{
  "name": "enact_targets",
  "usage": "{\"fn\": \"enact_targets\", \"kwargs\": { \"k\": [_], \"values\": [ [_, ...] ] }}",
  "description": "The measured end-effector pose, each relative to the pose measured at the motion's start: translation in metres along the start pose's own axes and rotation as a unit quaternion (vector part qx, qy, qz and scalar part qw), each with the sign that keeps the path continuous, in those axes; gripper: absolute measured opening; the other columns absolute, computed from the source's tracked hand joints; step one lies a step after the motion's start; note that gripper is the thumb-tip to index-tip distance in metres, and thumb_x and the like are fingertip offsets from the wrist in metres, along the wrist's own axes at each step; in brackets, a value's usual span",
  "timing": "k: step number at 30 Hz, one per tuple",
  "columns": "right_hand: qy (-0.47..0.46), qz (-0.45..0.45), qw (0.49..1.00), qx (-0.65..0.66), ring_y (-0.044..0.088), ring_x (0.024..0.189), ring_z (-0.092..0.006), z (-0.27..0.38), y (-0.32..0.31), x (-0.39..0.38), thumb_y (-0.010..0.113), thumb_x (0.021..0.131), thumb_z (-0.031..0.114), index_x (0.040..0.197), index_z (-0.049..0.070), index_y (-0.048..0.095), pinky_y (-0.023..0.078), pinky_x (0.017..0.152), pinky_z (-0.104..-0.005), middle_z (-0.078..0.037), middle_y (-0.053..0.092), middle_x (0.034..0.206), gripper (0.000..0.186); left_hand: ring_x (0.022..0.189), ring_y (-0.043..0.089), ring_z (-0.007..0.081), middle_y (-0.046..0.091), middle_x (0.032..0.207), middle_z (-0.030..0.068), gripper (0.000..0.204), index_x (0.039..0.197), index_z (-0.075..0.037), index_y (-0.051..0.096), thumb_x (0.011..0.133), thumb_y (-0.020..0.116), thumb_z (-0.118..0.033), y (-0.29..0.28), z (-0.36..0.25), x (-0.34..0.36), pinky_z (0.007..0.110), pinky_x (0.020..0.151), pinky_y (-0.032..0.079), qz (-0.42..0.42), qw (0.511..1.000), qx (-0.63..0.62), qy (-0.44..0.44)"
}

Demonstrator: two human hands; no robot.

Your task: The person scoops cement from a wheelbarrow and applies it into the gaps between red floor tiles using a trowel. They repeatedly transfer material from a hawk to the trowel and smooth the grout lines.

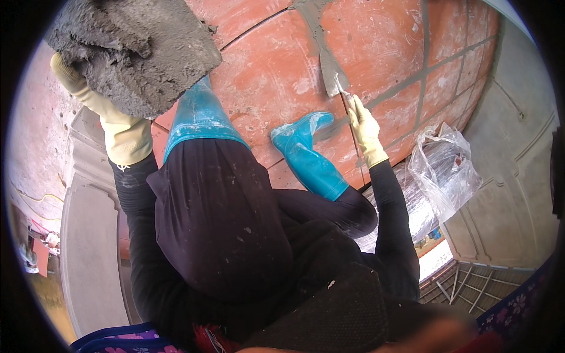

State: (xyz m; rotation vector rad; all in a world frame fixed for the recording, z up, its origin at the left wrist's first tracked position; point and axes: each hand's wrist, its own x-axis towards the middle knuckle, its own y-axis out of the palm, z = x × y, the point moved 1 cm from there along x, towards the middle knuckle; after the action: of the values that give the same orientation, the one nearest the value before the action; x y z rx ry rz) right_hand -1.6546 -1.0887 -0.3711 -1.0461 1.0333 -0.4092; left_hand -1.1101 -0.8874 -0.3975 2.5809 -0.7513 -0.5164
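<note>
Cream rubber gloves cover both my hands. My left hand (97, 106) grips the near left edge of a squarish slab of wet grey mortar (159, 53); whatever board lies beneath it is hidden. Part of that hand is under the load. With fingers closed round its handle, my right hand (366, 126) holds a small pointed trowel (333, 76). The trowel's blade lies flat over a mortar-smeared joint between red-orange floor tiles (271, 76). Grey mortar (312, 20) streaks the joint beyond the blade tip.
My turquoise rubber boots (309, 153) rest on the tiles, the left one partly under the mortar load. Clear plastic sheeting (444, 170) lies right of my right forearm. A grey moulded wall (512, 153) rises at right; a grey ledge (88, 247) runs along the left.
</note>
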Motion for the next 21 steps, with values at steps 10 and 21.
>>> {"fn": "enact_targets", "kwargs": {
  "k": [10,21],
  "values": [
    [-0.011,-0.041,0.999,0.019,0.070,0.089,-0.0325,-0.004,0.016,-0.003,0.072,0.097,0.019,0.153,0.026,0.050,0.056,0.079,-0.0409,-0.012,0.069,0.101,0.060,0.150,0.034,0.0253,0.029,0.167,0.0132,0.061,0.164,-0.010,0.021,0.111,0.038,-0.033,-0.009,0.011,0.001,0.040,0.126,0.028,-0.024,0.997,-0.067,-0.008],
    [0.007,0.021,0.986,0.167,0.065,0.117,-0.0266,-0.041,0.043,-0.030,0.060,0.099,-0.003,0.156,0.015,0.045,0.052,0.098,-0.0334,-0.014,0.066,0.130,0.062,0.150,0.034,0.0251,0.029,0.167,0.0132,0.060,0.164,-0.010,0.021,0.112,0.038,-0.032,-0.019,0.007,0.008,0.040,0.126,0.028,-0.038,0.991,-0.130,-0.005]
  ]
}}
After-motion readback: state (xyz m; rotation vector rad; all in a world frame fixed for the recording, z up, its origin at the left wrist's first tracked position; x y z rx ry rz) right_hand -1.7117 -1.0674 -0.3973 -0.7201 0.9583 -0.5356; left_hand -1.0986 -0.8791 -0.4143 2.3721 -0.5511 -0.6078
